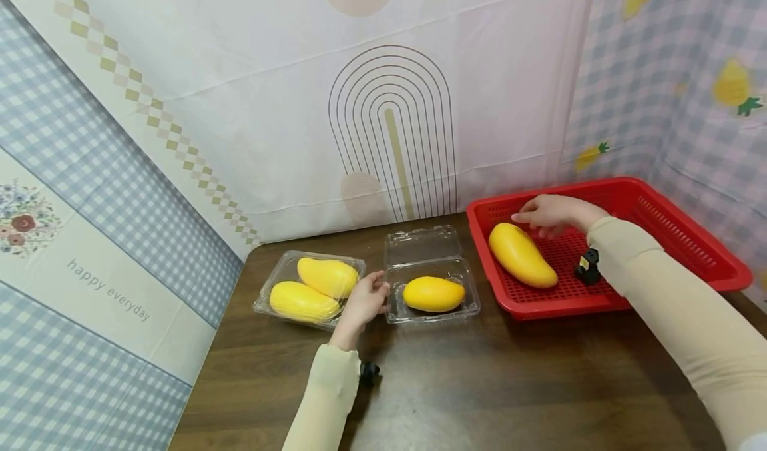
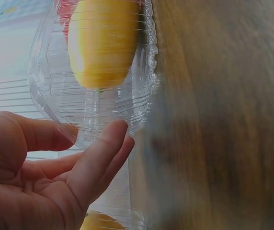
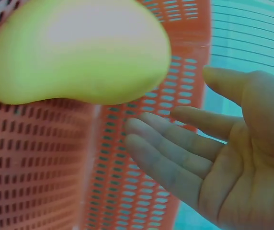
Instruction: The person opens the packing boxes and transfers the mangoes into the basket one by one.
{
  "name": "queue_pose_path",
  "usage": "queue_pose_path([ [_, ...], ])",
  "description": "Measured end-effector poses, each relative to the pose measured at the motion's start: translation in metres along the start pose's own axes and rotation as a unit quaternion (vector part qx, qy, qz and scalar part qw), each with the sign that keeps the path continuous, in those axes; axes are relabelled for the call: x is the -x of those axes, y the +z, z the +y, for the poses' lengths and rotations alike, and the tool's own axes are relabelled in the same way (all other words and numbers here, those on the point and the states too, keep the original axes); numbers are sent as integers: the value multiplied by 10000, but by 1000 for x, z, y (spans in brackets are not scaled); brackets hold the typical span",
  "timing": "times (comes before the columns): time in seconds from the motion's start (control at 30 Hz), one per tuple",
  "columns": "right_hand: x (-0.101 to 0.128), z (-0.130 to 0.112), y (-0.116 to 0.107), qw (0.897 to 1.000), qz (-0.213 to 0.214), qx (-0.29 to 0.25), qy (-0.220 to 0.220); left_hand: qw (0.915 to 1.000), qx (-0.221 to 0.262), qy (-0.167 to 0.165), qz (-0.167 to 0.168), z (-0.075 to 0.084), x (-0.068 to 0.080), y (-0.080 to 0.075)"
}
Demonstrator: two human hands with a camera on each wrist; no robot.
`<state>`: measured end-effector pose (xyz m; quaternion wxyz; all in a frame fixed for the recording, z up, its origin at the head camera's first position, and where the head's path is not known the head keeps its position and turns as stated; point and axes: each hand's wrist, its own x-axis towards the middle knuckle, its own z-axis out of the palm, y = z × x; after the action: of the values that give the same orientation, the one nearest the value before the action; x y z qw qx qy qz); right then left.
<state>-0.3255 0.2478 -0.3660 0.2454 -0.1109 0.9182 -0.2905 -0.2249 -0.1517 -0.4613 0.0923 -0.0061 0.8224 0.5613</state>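
Observation:
A yellow mango lies in the red perforated basket at the right. My right hand hovers just above the mango's far end, fingers straight, holding nothing. An open clear clamshell box in the middle holds one mango. My left hand is at that box's left edge, fingertips touching its rim, fingers relaxed. A second clear box to the left holds two mangoes.
The brown wooden table carries the boxes and basket. Patterned cloth backdrops close off the back and both sides. Small black wrist cameras sit on both sleeves.

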Motion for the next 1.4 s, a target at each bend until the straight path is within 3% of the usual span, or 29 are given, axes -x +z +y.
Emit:
queue_pose_path([
  [0.3,-2,-47,-3,9903,975,618,-771,10000,-37,-52,13,3,1,-1],
  [0.67,-16,-120,29,9646,1583,1409,-1569,9999,-79,-65,53,-2,2,-2],
  [0.93,-25,-156,59,9640,1242,1610,-1715,10000,-48,-12,71,-3,3,-3],
  [1.1,-26,-168,76,9616,725,1927,-1815,9999,-23,-12,101,-3,2,-2],
  [1.4,-29,-179,105,9592,-117,2342,-1580,9999,-60,-6,111,-3,3,-3],
])
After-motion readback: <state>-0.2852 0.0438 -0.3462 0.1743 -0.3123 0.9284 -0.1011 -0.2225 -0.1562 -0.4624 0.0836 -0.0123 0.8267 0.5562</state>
